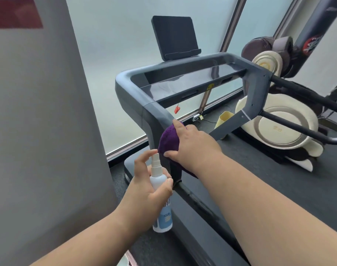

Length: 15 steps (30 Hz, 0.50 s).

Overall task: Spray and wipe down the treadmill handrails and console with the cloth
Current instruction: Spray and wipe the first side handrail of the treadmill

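A grey treadmill stands ahead, with its left handrail sloping down toward me and its glossy console across the top. A dark tablet screen rises behind the console. My right hand presses a purple cloth against the lower end of the left handrail, thumb and fingers spread round it. My left hand grips a white spray bottle just left of the cloth, with the forefinger over the nozzle. The right handrail is untouched.
A grey pillar fills the left side. Frosted windows stand behind the treadmill. A cream and brown exercise machine with black bars sits to the right. The dark treadmill belt runs beneath my right arm. A red safety clip hangs below the console.
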{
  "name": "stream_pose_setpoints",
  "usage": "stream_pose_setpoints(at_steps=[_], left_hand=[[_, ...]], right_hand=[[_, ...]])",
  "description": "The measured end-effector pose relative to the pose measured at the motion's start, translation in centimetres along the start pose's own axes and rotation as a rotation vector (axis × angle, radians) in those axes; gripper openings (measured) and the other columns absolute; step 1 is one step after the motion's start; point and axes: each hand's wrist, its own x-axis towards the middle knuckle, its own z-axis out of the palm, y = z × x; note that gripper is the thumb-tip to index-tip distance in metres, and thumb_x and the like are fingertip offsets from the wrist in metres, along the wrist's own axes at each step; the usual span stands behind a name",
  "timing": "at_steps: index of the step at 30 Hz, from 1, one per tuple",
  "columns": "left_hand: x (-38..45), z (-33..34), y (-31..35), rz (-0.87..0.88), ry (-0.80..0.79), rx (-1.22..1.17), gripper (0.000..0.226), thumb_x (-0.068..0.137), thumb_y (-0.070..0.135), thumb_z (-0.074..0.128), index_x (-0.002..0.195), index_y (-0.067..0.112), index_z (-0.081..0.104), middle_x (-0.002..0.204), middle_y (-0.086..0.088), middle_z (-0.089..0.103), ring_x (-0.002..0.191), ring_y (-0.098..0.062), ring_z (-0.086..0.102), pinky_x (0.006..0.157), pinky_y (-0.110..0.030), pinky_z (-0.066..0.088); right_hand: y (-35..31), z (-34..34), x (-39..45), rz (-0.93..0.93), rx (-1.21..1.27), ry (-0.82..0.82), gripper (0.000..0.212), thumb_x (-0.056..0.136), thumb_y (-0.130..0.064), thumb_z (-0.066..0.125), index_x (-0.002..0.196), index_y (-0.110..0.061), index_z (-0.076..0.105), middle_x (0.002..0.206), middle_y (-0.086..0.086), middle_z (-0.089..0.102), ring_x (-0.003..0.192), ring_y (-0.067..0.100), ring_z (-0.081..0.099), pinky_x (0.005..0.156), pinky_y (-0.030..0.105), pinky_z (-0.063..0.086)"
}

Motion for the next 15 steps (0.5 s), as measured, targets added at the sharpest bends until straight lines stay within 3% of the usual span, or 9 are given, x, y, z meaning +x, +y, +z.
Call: stream_pose_setpoints(at_steps=[7, 10, 15], left_hand=[[0.3, 1.1, 0.3, -0.019, 0.021, 0.045, 0.063, 0.082, 0.03, 0.062, 0.122, 0.063, 0.027, 0.089, 0.008, 0.064, 0.073, -0.019, 0.069, 0.071, -0.029, 0.059], [0.4, 1.6, 0.3, -0.009, 0.042, 0.049, 0.063, 0.08, 0.031, 0.062, 0.122, 0.062, 0.026, 0.087, 0.009, 0.062, 0.071, -0.016, 0.067, 0.065, -0.016, 0.054], [0.0, 1.4, -0.2, 0.052, 0.045, 0.105, 0.069, 0.089, 0.017, 0.063, 0.124, 0.061, 0.024, 0.09, 0.011, 0.062, 0.068, -0.012, 0.063, 0.066, -0.015, 0.051]], right_hand=[[3.4, 0.1, -6.4, 0.031, -0.043, 0.042, 0.093, 0.085, -0.066, 0.055, 0.154, -0.035, 0.0, 0.132, 0.005, 0.049, 0.106, 0.029, 0.057, 0.084, 0.042, 0.049], [5.0, 0.2, -9.7, 0.044, -0.073, 0.047, 0.09, 0.087, -0.07, 0.047, 0.155, -0.036, -0.002, 0.137, 0.0, 0.046, 0.108, 0.026, 0.057, 0.089, 0.037, 0.048], [3.1, -0.2, -8.7, 0.152, -0.118, 0.05, 0.098, 0.079, -0.086, 0.023, 0.155, -0.028, 0.006, 0.135, 0.003, 0.05, 0.108, 0.028, 0.058, 0.082, 0.042, 0.05]])
